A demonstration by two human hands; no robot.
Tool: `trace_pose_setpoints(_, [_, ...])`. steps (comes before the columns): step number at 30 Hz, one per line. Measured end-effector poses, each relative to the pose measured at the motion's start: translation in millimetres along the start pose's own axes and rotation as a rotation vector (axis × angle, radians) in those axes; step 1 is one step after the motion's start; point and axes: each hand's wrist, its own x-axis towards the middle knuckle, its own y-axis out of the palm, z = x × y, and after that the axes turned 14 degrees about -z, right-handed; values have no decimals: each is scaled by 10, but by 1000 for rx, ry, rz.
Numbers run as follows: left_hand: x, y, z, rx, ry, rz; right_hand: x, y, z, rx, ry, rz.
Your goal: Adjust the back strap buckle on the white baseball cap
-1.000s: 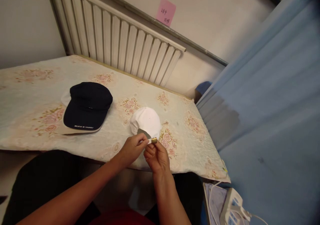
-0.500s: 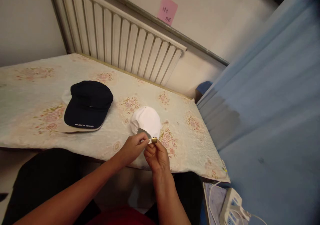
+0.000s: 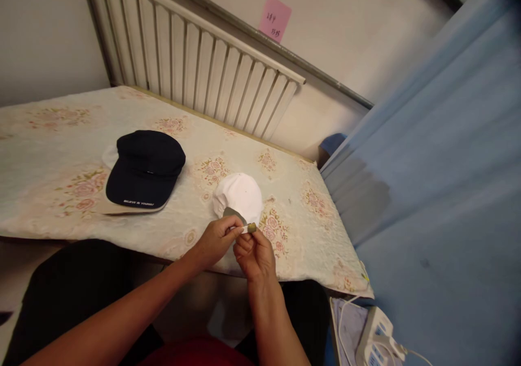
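Observation:
A white cap (image 3: 244, 195) lies crown up on the flowered bed cover, with a grey opening at its near edge. My left hand (image 3: 216, 239) pinches the cap's narrow white strap (image 3: 245, 229) close to this opening. Thumb and fingers of my right hand (image 3: 257, 256) are closed on a small brass-coloured buckle (image 3: 252, 228) at the strap's end. My two hands nearly touch. Just how the strap runs through the buckle is too small to make out.
To the left lies a dark navy cap (image 3: 150, 157) with lettering on its brim, on top of a paler cap. Behind the bed cover (image 3: 228, 149) stands a radiator (image 3: 195, 57). A blue curtain (image 3: 427, 165) hangs at right, above a power strip (image 3: 376, 336) with cables.
The view has shifted very slightly. The buckle has tilted a little between my fingers; both hands keep their hold and the caps stay in place.

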Motion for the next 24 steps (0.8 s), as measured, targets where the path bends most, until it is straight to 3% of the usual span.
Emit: trace_pose_setpoints(24, [24,-9,55,-87,-89,56,50,-50,-34,-10,-38,41])
